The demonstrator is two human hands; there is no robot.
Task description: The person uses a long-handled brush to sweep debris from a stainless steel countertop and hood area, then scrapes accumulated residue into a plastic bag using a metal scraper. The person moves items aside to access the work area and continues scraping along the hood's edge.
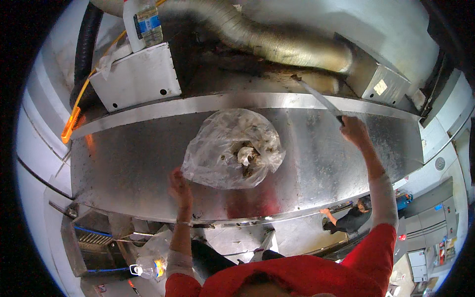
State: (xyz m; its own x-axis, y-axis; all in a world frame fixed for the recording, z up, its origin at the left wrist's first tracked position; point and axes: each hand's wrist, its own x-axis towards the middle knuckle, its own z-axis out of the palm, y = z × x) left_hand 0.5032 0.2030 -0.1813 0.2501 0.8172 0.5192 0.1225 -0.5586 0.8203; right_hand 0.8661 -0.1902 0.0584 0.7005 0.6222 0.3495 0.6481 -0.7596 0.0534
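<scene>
A clear plastic bag (215,148) lies spread on the sheet-metal top (122,163), with a crumpled white wad (245,155) and dark brown debris showing in its middle. My left hand (180,187) pinches the bag's near left edge; blur softens the fingers. In my right fist (354,130) is the handle of a long flat metal blade (321,97), a knife or a scraper. The blade reaches away over the raised metal rim (237,99) into a grimy recess. A dark clump (295,77) sits at its tip.
A foil duct (297,52) crosses the recess between a white metal box (137,80) and another box (386,87). Plastic jugs (148,29) stand on the left box. An orange-handled brush (70,124) hangs left. Below are a bottle (150,268) and a person (352,221).
</scene>
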